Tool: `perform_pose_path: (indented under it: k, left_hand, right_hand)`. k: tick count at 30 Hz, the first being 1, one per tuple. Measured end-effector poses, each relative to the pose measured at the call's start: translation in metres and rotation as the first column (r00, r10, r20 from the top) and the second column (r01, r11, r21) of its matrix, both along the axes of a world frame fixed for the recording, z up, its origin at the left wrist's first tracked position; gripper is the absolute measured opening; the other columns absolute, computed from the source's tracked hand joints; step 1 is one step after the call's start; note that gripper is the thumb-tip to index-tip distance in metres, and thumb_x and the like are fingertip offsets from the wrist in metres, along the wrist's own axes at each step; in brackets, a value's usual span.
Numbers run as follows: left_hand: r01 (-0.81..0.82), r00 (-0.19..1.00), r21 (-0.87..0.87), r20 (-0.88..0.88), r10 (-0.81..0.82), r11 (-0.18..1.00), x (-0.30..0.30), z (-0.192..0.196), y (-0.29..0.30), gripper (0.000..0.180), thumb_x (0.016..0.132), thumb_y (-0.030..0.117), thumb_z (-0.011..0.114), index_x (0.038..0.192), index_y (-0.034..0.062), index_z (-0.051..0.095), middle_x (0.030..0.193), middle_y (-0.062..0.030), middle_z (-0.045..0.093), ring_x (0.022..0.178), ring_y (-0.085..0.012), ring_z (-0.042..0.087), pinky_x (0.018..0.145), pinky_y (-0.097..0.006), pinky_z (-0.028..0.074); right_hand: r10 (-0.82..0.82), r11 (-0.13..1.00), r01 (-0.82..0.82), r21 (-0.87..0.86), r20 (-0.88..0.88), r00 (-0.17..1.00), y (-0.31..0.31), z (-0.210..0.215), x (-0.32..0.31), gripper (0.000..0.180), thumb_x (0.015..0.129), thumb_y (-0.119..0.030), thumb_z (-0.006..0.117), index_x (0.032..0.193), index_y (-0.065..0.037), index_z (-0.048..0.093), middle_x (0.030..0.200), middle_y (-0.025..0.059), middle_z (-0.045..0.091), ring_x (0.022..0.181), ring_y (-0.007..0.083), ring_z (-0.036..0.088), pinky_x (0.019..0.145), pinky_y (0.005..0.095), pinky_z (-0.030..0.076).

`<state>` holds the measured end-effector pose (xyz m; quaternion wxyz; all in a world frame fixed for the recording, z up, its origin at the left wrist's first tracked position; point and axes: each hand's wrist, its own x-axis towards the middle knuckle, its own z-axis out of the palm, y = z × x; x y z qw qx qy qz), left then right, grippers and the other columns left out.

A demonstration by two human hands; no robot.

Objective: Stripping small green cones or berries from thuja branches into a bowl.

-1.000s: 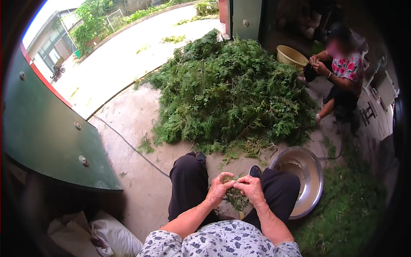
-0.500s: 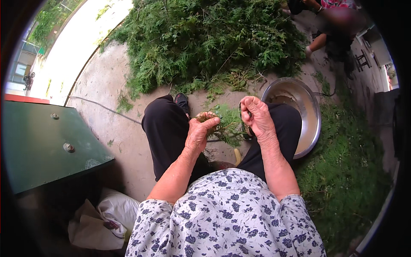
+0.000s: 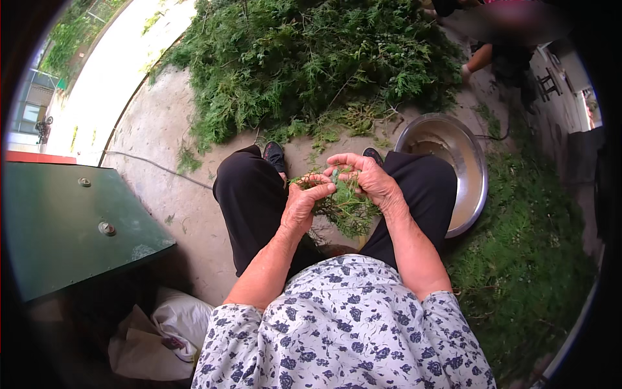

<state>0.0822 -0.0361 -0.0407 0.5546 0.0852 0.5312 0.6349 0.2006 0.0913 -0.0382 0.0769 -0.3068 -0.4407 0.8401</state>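
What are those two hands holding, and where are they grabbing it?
A bunch of green sprigs. The left hand and the right hand both pinch it at its top end, and the leafy rest hangs down between the knees.

Sprigs (image 3: 343,204): partly hidden by both hands (image 3: 337,188).
Other person (image 3: 499,39): cut off by top edge, blurred.
Bowl (image 3: 466,162): near rim behind right knee.
Feet: only shoe tips show.

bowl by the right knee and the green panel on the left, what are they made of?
Bowl: looks like stainless steel, silvery with a soft sheen and thin rolled rim. Green panel: probably painted sheet metal, flat and matte with two round studs; could be painted board.
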Motion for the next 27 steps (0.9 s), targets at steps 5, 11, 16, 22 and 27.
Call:
perform_pose_path:
  k: [5,11,16,22,27]
  left_hand:
    - [0.073,0.997,-0.008,-0.007,-0.074,0.997,-0.003,0.006,-0.002,0.013,0.069,0.006,0.071,0.078,0.0046,0.061,0.073,0.0017,0.059,0.068,-0.0086,0.053,0.064,-0.023,0.041]
    - [0.203,0.969,-0.152,-0.111,-0.221,0.967,-0.003,0.011,-0.005,0.017,0.070,0.011,0.073,0.082,0.0045,0.063,0.072,0.0018,0.060,0.064,-0.0075,0.051,0.058,-0.022,0.038]
    - [0.179,0.967,-0.110,-0.163,-0.195,0.978,-0.005,0.010,-0.011,0.017,0.070,0.014,0.073,0.081,0.0060,0.064,0.071,0.0034,0.061,0.061,-0.0054,0.049,0.054,-0.020,0.034]
    - [0.066,0.980,-0.117,-0.181,-0.086,0.991,-0.006,0.014,-0.012,0.013,0.072,0.012,0.071,0.080,0.0029,0.065,0.070,0.0015,0.061,0.061,-0.0059,0.050,0.055,-0.021,0.036]
    - [0.069,0.982,-0.063,-0.174,-0.079,0.996,-0.002,0.016,-0.010,0.014,0.073,0.016,0.071,0.082,0.0077,0.065,0.069,0.0051,0.059,0.060,-0.0037,0.047,0.053,-0.019,0.032]
  right_hand:
    - [-0.045,0.998,0.041,0.057,0.072,0.996,-0.007,-0.013,0.002,0.019,0.078,-0.010,0.066,0.097,-0.006,0.064,0.071,-0.0046,0.061,0.048,0.0006,0.046,0.040,0.0158,0.035]
    - [-0.148,0.973,0.134,0.187,0.063,0.987,-0.004,-0.008,0.002,0.018,0.074,-0.015,0.072,0.087,-0.004,0.065,0.065,-0.0042,0.059,0.046,0.0013,0.045,0.040,0.0165,0.035]
    - [-0.391,0.920,0.391,-0.006,-0.022,0.920,0.002,-0.029,0.008,0.018,0.078,-0.017,0.070,0.086,-0.004,0.061,0.066,-0.0030,0.057,0.047,0.0034,0.049,0.040,0.0169,0.036]
    - [-0.206,0.978,0.202,-0.055,-0.104,0.973,-0.002,-0.013,0.011,0.016,0.084,-0.012,0.061,0.096,-0.003,0.055,0.081,0.0000,0.057,0.063,0.0066,0.055,0.054,0.0190,0.043]
    - [0.015,0.999,-0.020,-0.040,-0.132,0.991,-0.018,0.000,0.005,0.024,0.081,-0.022,0.067,0.095,-0.005,0.057,0.082,-0.0004,0.058,0.067,0.0062,0.055,0.057,0.0193,0.044]
